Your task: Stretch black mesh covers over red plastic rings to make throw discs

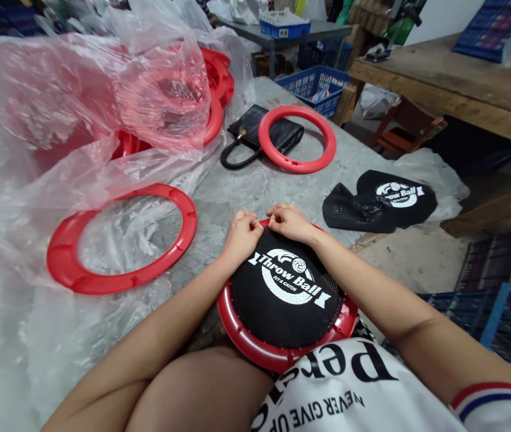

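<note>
A red plastic ring (255, 354) rests against my lap, and a round black mesh cloth (255, 306) printed "Throw Ball" in white lies across it. At the ring's far rim, my left hand (242, 237) is closed in a pinch on the cloth's edge. Close beside it on the right, my right hand (292, 222) pinches the same edge. The fingertips hide exactly how the cloth meets the rim there. Around the near side, the cloth's edge follows the inside of the red rim.
A loose red ring (183, 234) lies left on crumpled clear plastic (21, 180), which covers several more rings. Ahead, another red ring (329, 141) leans on a black handbag (255, 123). Black printed cloths (363, 207) lie right, near the table edge. Blue crates (343, 87) stand beyond.
</note>
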Motion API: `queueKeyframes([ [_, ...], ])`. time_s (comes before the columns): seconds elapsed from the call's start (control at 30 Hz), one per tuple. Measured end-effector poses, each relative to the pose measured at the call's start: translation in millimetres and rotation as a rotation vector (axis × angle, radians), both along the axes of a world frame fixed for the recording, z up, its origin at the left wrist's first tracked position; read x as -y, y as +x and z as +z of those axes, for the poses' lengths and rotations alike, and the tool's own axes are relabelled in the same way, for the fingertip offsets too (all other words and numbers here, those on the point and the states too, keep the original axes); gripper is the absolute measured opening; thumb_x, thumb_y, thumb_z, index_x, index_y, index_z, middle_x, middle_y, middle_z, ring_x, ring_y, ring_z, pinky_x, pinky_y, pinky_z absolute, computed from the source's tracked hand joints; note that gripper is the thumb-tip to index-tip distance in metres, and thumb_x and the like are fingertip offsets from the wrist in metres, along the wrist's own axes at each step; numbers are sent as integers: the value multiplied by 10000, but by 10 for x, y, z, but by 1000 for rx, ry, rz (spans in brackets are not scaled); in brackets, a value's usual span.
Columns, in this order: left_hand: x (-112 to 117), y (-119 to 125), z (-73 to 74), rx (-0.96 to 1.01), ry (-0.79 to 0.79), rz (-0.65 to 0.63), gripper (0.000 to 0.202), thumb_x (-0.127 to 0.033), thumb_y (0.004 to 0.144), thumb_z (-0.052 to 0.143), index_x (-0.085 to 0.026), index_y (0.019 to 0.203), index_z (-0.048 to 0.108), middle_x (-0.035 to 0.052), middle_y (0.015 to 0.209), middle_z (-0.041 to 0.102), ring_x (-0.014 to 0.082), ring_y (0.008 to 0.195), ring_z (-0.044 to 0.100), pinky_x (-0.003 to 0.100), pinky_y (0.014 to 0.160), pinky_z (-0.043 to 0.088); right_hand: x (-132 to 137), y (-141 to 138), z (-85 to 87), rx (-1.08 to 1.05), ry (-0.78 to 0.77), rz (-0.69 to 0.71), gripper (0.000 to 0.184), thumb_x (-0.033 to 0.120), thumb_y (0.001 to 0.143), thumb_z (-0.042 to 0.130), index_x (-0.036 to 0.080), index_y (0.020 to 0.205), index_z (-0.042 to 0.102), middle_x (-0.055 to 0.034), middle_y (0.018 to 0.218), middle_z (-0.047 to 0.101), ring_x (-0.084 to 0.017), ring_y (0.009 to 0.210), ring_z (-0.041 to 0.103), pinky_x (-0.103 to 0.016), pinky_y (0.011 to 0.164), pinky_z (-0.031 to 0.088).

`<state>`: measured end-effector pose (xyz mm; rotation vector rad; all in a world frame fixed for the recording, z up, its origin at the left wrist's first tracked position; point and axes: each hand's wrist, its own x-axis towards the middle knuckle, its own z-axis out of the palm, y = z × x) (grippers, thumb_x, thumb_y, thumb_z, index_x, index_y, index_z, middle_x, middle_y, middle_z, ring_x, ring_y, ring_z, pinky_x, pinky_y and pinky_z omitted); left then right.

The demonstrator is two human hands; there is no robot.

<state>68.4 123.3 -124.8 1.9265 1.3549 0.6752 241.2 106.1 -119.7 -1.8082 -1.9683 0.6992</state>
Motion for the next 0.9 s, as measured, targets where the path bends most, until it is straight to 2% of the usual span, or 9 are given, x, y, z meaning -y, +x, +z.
queueKeyframes([
  [0.47,-47,2,-82,24,36,-4,165,-103,797,588,-192,658,599,68,1093,615,220,1126,600,400,1098,444,-20,-4,-40,34,15,-15,141,185,872,574,190,899,711,-90,1270,696,-247,1192,593,-391,1093,414],
  [0.9,-59,34,-79,0,55,7,181,-86,775,583,-198,633,577,63,1015,610,216,1085,602,382,1065,468,-38,3,-85,9,36,-30,105,177,851,597,194,841,700,-84,1227,709,-254,1174,591,-389,1069,422],
])
